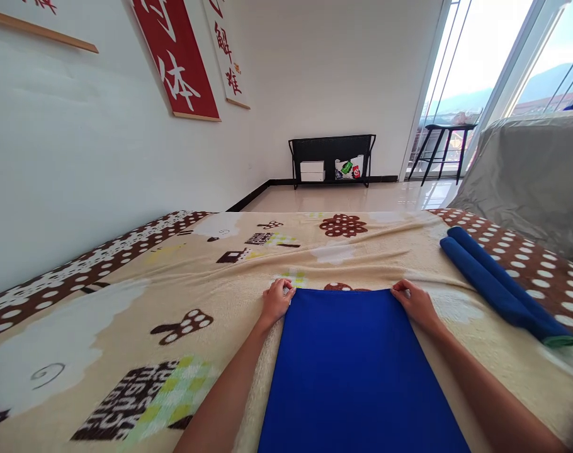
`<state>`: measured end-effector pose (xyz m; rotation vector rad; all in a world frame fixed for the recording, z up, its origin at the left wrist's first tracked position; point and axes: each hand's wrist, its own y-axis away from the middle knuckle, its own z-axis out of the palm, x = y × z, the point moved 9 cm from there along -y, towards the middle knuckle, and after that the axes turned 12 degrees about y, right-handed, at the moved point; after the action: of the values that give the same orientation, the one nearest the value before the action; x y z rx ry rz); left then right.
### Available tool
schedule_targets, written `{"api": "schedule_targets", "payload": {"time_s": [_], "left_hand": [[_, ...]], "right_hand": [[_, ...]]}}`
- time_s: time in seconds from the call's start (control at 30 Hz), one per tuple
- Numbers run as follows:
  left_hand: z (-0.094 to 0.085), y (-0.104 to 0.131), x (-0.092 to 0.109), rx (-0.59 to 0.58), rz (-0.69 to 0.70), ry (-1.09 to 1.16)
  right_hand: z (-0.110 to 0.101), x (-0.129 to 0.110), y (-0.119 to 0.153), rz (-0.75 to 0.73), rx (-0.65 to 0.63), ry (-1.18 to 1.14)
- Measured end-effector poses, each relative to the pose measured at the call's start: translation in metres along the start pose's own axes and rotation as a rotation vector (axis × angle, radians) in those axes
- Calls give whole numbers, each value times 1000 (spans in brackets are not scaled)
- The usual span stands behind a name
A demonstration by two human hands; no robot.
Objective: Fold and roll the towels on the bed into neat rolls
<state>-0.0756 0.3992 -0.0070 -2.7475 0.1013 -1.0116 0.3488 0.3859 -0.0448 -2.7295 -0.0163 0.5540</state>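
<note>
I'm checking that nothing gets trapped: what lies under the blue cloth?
The patterned blanket shows around the blue cloth and appears to continue beneath it; a brown print peeks past the far edge. Anything directly underneath is covered.

white walls (343, 69), glossy pale floor (310, 200), black shelf (331, 151), bright window (470, 56)

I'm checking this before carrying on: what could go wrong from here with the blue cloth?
The smooth blue cloth is pinched only at its far corners, by the left hand and right hand, so uneven pulling might skew it. The wrinkled cream patterned blanket beneath could crease it. A wide right-arm sweep might knock the rolled dark-blue fabric.
</note>
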Motion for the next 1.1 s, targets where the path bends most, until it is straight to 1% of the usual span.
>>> {"api": "schedule_targets", "payload": {"time_s": [0.2, 0.3, 0.37, 0.4, 0.43, 0.47, 0.5, 0.53, 0.6, 0.63, 0.67, 0.7, 0.73, 0.77, 0.8, 0.87, 0.93, 1.0, 1.03, 1.1], "left_hand": [[2, 3, 3, 39, -1, -56], [-4, 8, 11, 43, 25, -83], [-14, 14, 22, 60, 49, -97], [-18, 18, 32, 67, 73, -101], [-21, 22, 44, 62, 112, -102], [-19, 27, 60, 41, 167, -100], [-13, 33, 77, 0, 236, -98], [-2, 40, 95, -56, 311, -96], [26, 54, 122, -178, 429, -101], [40, 60, 129, -226, 458, -110], [51, 64, 130, -260, 464, -122], [59, 66, 126, -279, 451, -137], [63, 67, 118, -285, 425, -152], [63, 66, 106, -281, 391, -168], [60, 65, 93, -269, 353, -183], [47, 61, 66, -236, 276, -212], [34, 59, 45, -209, 220, -236], [24, 57, 36, -198, 194, -253], [21, 57, 34, -195, 190, -259], [16, 55, 38, -181, 180, -274]], "right_hand": [[-2, -10, 2, -12, 5, 96], [-12, -16, 4, -29, 8, 138], [-24, -24, 6, -43, 27, 159], [-30, -32, 7, -59, 38, 166], [-34, -44, 10, -89, 46, 171], [-36, -60, 14, -136, 44, 173], [-33, -80, 19, -198, 31, 174], [-27, -103, 25, -271, 4, 172], [-7, -149, 39, -405, -68, 168], [4, -168, 46, -449, -103, 170], [15, -181, 51, -475, -133, 174], [23, -188, 55, -483, -156, 181], [29, -189, 57, -478, -173, 190], [31, -183, 58, -460, -184, 201], [31, -172, 58, -430, -189, 214], [24, -138, 56, -342, -191, 245], [14, -101, 55, -252, -188, 276], [4, -74, 55, -204, -190, 301], [0, -67, 55, -195, -192, 311], [-8, -64, 56, -192, -186, 331]]}}
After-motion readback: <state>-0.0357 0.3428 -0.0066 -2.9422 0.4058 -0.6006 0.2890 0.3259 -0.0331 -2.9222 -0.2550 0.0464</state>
